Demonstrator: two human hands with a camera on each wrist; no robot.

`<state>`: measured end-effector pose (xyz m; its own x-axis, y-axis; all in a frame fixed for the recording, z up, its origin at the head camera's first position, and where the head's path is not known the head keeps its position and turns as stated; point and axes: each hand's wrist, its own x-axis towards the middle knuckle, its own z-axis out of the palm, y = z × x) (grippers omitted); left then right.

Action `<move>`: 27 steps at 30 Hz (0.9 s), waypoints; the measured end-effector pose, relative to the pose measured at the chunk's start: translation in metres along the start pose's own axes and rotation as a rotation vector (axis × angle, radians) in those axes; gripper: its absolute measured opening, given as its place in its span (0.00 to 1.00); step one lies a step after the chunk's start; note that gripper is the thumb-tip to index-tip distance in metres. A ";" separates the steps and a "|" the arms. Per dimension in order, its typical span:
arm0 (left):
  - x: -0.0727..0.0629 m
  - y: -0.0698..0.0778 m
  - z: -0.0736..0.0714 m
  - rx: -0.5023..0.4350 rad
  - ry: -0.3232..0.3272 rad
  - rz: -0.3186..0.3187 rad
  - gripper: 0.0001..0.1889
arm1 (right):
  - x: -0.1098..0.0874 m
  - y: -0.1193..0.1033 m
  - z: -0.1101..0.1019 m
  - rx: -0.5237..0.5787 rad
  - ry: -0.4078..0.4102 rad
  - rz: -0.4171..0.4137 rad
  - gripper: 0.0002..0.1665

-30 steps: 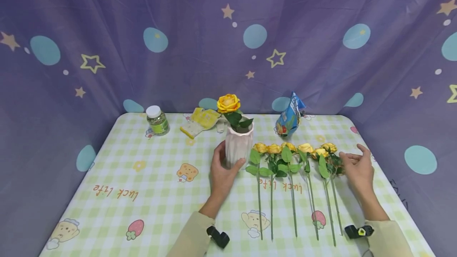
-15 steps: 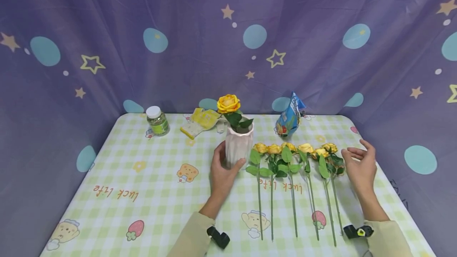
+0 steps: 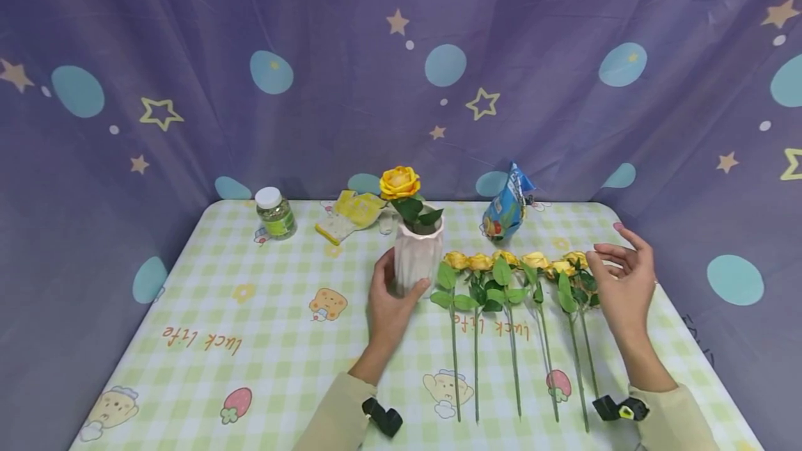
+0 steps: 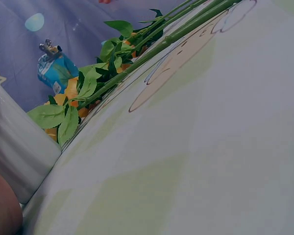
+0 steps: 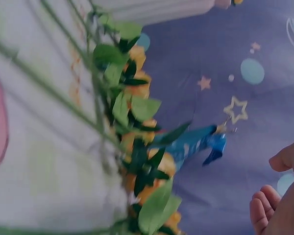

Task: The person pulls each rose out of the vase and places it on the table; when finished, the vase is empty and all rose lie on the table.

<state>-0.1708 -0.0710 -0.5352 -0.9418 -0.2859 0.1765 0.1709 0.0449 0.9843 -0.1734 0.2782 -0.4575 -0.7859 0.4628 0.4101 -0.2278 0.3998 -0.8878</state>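
My left hand [image 3: 391, 294] grips the lower part of a white fluted vase [image 3: 418, 256], its thumb across the front. One yellow rose [image 3: 401, 184] with dark green leaves stands in the vase, leaning a little left. To the vase's right, several yellow roses [image 3: 535, 263] lie side by side, blooms toward the back and stems [image 3: 515, 367] toward me. My right hand [image 3: 624, 291] hovers by the rightmost blooms, fingers loosely bent and holding nothing. In the right wrist view, a gap shows between its thumb [image 5: 286, 159] and fingers. The left wrist view shows only the vase's lower side.
Behind the roses stands a blue snack bag [image 3: 505, 204] with a clip. A yellow and white glove [image 3: 354, 213] lies behind the vase. Farther left is a white-lidded jar [image 3: 276, 214]. The checkered table [image 3: 188, 284] meets a purple curtain [image 3: 338, 103] at the back.
My right hand first drew slightly right, away from the rightmost rose, then moved back left and a little farther up the table. The left hand and vase hold still.
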 end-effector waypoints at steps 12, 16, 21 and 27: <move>0.001 -0.006 -0.004 0.006 -0.020 0.030 0.42 | -0.016 -0.040 0.022 0.265 -0.080 -0.131 0.37; 0.002 -0.006 -0.004 0.003 -0.022 0.029 0.42 | -0.022 -0.051 0.029 0.336 -0.116 -0.177 0.37; 0.001 -0.006 -0.004 0.006 -0.023 0.030 0.42 | -0.028 -0.066 0.038 0.417 -0.147 -0.197 0.36; 0.001 -0.006 -0.004 0.010 -0.020 0.022 0.43 | -0.036 -0.081 0.049 0.429 -0.195 -0.223 0.37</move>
<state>-0.1713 -0.0755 -0.5408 -0.9435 -0.2655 0.1983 0.1889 0.0607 0.9801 -0.1553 0.1906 -0.4108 -0.7747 0.2313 0.5884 -0.5846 0.0925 -0.8060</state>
